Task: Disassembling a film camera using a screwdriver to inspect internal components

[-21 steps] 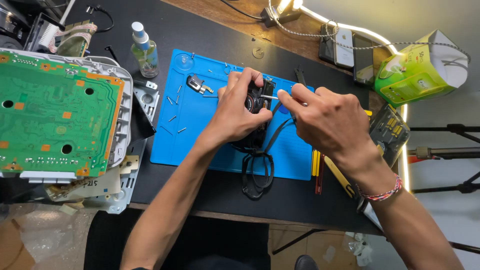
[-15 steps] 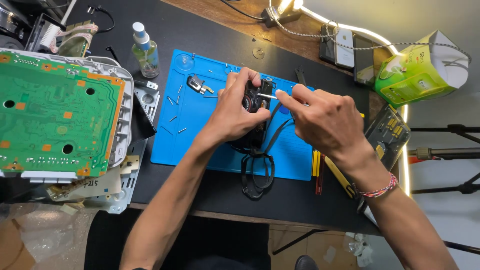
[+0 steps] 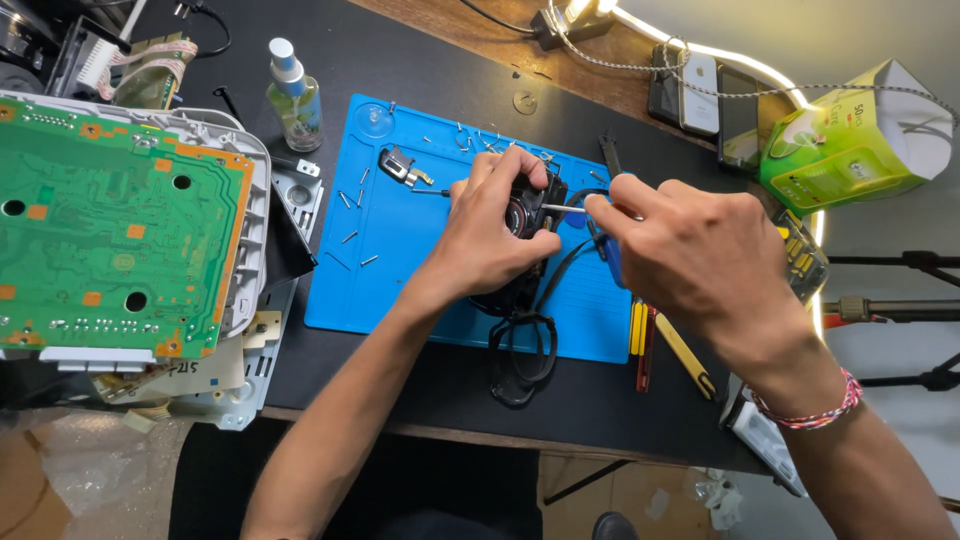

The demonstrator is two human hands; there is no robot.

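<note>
My left hand point(image 3: 490, 238) grips a small black device point(image 3: 527, 215) with a round reddish part, held on a blue work mat point(image 3: 400, 260). My right hand point(image 3: 690, 250) holds a blue-handled screwdriver point(image 3: 606, 246) whose thin metal shaft points left into the device. A black cord point(image 3: 520, 350) trails from the device toward the desk's near edge. Several loose screws point(image 3: 352, 220) and a small metal part point(image 3: 398, 165) lie on the mat to the left of my hands.
A large green circuit board point(image 3: 110, 230) in a white casing lies at the left. A spray bottle point(image 3: 294, 96) stands behind the mat. Yellow and red tools point(image 3: 650, 345) lie right of the mat. A green box point(image 3: 850, 150), phones point(image 3: 700, 90) and a light strip are at the back right.
Both hands stay on the device. The right hand has shifted slightly right and the screwdriver shaft now shows more clearly against the device.
</note>
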